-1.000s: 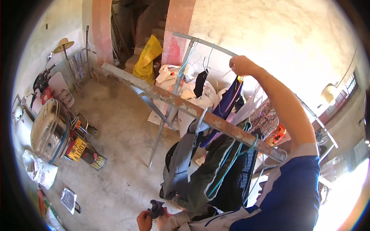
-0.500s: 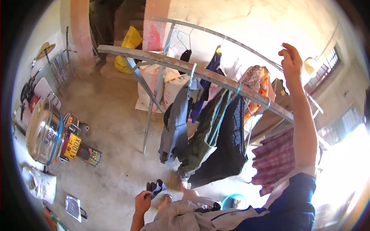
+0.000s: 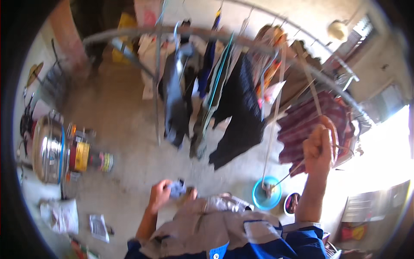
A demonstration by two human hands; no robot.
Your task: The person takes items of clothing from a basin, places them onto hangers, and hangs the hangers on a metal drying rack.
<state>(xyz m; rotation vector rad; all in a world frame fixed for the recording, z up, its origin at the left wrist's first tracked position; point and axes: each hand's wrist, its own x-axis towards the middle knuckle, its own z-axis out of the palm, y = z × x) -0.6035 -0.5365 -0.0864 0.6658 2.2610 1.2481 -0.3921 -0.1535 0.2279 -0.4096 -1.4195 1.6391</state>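
My left hand (image 3: 159, 195) is closed on a small blue-grey and dark cloth (image 3: 177, 188), perhaps socks; blur hides its exact kind. Out to the right, my right hand (image 3: 318, 149) is curled shut at a pinkish-brown ring (image 3: 334, 134), with thin pale cords (image 3: 316, 98) running up from it and away to the side. Behind that hand hangs a dark red checked shirt (image 3: 297, 127). Low between my hands on the floor stands a light blue basin (image 3: 255, 196) with something small in it, and a pale cord (image 3: 274, 125) drops toward it.
Ahead spans a metal drying rack (image 3: 202, 33) with grey trousers (image 3: 174, 95), a black garment (image 3: 239, 114) and others hanging from it. A small tub (image 3: 293, 203) is beside the basin. At left stands a motorbike (image 3: 51, 149) with a shiny box. White bags lie behind the rack.
My right hand has come down from high above the rack bar to beside the checked shirt and is now at the ring. My view has tilted downward; the left hand still holds the cloth.
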